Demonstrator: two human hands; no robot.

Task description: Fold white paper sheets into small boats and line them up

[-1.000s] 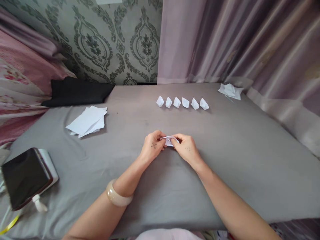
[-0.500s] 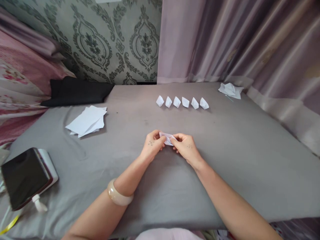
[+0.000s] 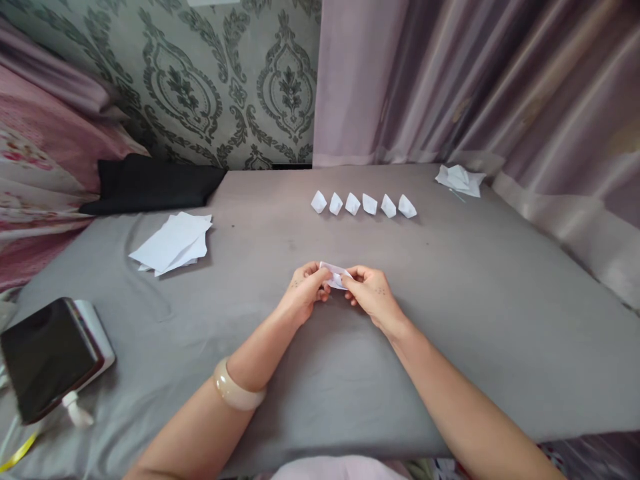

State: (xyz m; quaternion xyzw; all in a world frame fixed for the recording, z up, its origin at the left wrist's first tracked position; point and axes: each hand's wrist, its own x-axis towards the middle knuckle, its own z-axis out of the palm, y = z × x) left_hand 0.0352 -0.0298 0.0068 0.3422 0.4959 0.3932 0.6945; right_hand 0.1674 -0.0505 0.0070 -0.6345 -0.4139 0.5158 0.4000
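Note:
A small piece of folded white paper (image 3: 337, 275) is held between my two hands, above the middle of the grey cloth. My left hand (image 3: 306, 288) pinches its left end, thumb on top and fingers curled behind. At the right end my right hand (image 3: 371, 291) grips it the same way, with the thumb pressed on the paper. Beyond the hands stand several small folded white paper shapes (image 3: 369, 204) in a row, spaced slightly apart. The fingers partly cover the paper, so its full shape is hidden.
A stack of white paper sheets (image 3: 173, 244) lies to the left, with a folded black cloth (image 3: 155, 183) behind it. A dark-screened device (image 3: 53, 357) with a white plug sits at the near left. More white papers (image 3: 459, 180) lie at the far right by the curtain (image 3: 425, 80).
Both hands keep hold of the folded paper. The left hand has turned slightly, and the paper's middle looks a little more opened. The view has shifted very slightly.

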